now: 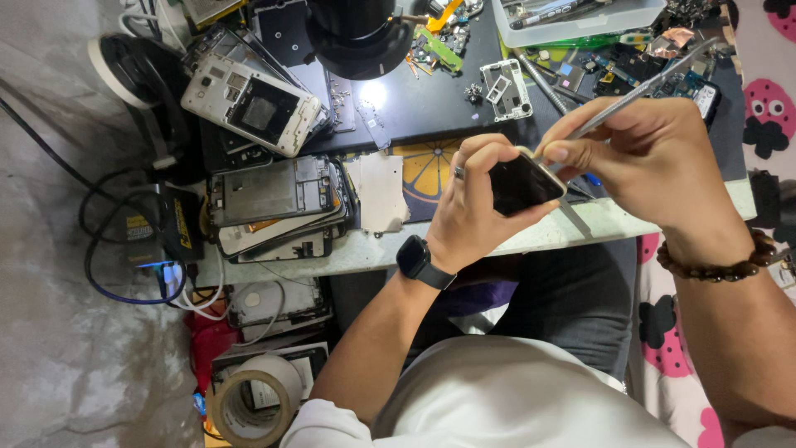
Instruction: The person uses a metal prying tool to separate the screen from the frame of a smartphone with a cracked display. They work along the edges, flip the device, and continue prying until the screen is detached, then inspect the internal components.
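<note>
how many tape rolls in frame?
1 clearly: a brown tape roll at bottom left, below the table edge. The white ring at top left might be another, too unclear to tell. More may be hidden under the phone parts.
</note>
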